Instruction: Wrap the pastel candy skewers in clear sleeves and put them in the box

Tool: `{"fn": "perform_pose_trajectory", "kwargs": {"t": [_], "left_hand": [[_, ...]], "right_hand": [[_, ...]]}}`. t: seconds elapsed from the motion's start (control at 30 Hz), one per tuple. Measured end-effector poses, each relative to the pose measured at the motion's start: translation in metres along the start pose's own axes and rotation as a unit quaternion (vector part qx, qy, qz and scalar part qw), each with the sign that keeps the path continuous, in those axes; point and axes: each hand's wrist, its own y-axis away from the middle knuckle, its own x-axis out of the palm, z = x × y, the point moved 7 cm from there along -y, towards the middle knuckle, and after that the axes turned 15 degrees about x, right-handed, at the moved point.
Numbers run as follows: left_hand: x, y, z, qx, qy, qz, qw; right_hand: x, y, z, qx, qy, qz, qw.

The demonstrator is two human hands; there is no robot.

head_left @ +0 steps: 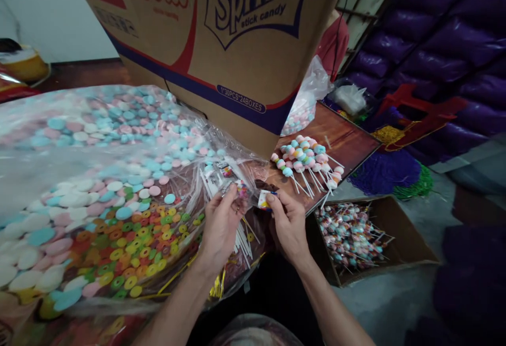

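Observation:
My left hand [223,219] is closed, fingertips pinching a small clear plastic wrapper with colourful print [242,190]. Close beside it, my right hand [289,224] pinches a white, yellow and blue printed wrapper piece [263,199] between thumb and fingers. Whether both hands hold one wrapper or two separate ones, I cannot tell. White sticks [242,245] lie just below and behind my left hand. Beyond my right hand, skewered marshmallow candies [304,154] are piled on the table, their sticks pointing toward me.
A large cardboard carton [245,67] stands ahead. On the left, clear plastic holds pastel marshmallows [130,119] and coloured gummy rings [134,243]. An open box of wrapped candy sticks [407,230] sits low at right, near blue and green strands [389,175].

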Motion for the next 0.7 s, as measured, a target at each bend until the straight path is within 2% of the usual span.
{"fn": "perform_pose_trajectory", "kwargs": {"t": [0.1,0.27,0.4,0.47,0.53,0.6,0.7], "left_hand": [[-0.005,-0.004,-0.002,-0.001,0.015,-0.029,0.999],[-0.007,-0.004,-0.007,0.075,-0.040,-0.030,0.996],[-0.003,-0.002,-0.005,0.063,-0.052,-0.011,0.997],[-0.006,-0.004,-0.006,0.059,-0.051,-0.027,0.997],[-0.013,-0.009,-0.008,0.066,-0.040,-0.055,0.996],[-0.020,-0.014,-0.010,0.074,-0.028,-0.073,0.994],[-0.029,-0.020,-0.010,0.082,-0.018,-0.086,0.993]], "right_hand": [[-0.004,-0.001,-0.002,-0.006,0.031,-0.003,0.999],[-0.009,0.002,-0.007,0.001,0.061,-0.033,0.998],[-0.010,0.000,-0.010,0.002,0.074,-0.031,0.997],[-0.011,-0.004,-0.010,-0.012,0.097,-0.016,0.995],[-0.020,-0.012,-0.007,-0.039,0.134,-0.035,0.990],[-0.035,-0.022,-0.005,-0.073,0.202,-0.105,0.971],[-0.056,-0.039,-0.006,-0.099,0.374,-0.219,0.895]]}}
